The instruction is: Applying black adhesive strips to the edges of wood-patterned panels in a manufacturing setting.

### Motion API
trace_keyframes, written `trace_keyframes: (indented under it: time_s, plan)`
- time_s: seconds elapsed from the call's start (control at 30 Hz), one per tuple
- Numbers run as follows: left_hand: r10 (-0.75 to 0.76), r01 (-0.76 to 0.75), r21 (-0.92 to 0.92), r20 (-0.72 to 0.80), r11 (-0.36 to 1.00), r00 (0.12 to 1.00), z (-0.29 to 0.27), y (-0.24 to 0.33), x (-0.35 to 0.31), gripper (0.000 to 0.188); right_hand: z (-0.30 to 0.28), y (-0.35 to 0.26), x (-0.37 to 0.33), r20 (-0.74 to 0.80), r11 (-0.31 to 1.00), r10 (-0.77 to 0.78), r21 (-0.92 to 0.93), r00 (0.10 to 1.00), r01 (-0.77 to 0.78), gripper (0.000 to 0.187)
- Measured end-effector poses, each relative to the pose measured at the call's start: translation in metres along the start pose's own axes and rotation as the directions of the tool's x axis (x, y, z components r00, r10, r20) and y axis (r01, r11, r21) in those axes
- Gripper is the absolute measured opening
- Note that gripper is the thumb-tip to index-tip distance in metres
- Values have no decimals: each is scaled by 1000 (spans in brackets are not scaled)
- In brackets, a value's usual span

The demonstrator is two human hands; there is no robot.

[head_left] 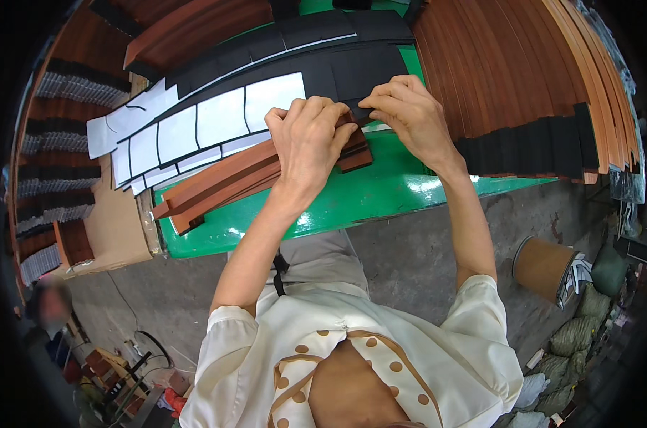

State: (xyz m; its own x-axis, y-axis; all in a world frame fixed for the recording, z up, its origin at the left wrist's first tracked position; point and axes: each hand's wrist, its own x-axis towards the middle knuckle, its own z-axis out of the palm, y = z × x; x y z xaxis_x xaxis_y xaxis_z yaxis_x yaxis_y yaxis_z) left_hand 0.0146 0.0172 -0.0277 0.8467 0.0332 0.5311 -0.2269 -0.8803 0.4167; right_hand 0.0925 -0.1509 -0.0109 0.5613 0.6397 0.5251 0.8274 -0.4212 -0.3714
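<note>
Pressing down on a bundle of long reddish-brown wooden strips, the left hand had its grip closed over the bundle's right end on the glossy green desk. Just right, the right hand pinched a small black sheet piece at that end. White-faced black sheets lay farther left.

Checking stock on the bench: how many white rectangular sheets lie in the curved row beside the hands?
About 4 clear ones: the rightmost white sheet by the left hand, then three stepping leftward. Smaller overlapping pieces beyond may hide more.
</note>
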Motion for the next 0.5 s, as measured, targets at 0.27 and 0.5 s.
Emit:
trace_keyframes:
  time_s: [0.27,0.5]
  plan:
    - [-51,49,-53,-34,997,998,5,1,0,19,2,0,1,18,998,44,43,999,-45,21]
    - [-74,74,-55,-13,996,997,5,1,1,19,4,1,1,17,997,51,53,999,-51,20]
